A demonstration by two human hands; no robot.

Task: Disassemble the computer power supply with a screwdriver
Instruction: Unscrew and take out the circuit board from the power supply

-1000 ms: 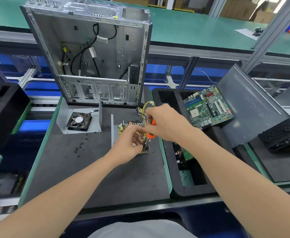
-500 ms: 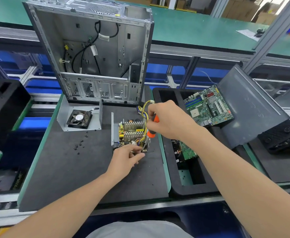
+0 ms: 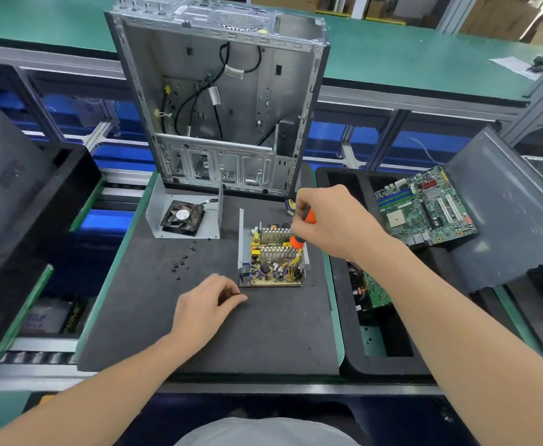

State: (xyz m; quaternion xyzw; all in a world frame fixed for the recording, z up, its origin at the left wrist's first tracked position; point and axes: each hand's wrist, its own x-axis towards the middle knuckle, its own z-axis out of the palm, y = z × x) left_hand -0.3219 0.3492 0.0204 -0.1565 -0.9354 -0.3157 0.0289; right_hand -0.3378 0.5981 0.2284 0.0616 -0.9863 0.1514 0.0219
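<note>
Right hand (image 3: 334, 220) is closed round a screwdriver (image 3: 297, 241), angled down toward the power supply (image 3: 273, 259) directly beneath; left hand (image 3: 204, 304) is curled just short of it, apart, its contents unclear.

a factory workstation: a dark foam mat (image 3: 199, 333) covers a green-edged surface (image 3: 330, 284). behind it, a second green surface (image 3: 392, 59) runs across on a silver aluminium frame (image 3: 392, 101), with blue bins (image 3: 328, 136) beneath. cardboard boxes (image 3: 495, 24) stand at the far back under bright light.
</note>
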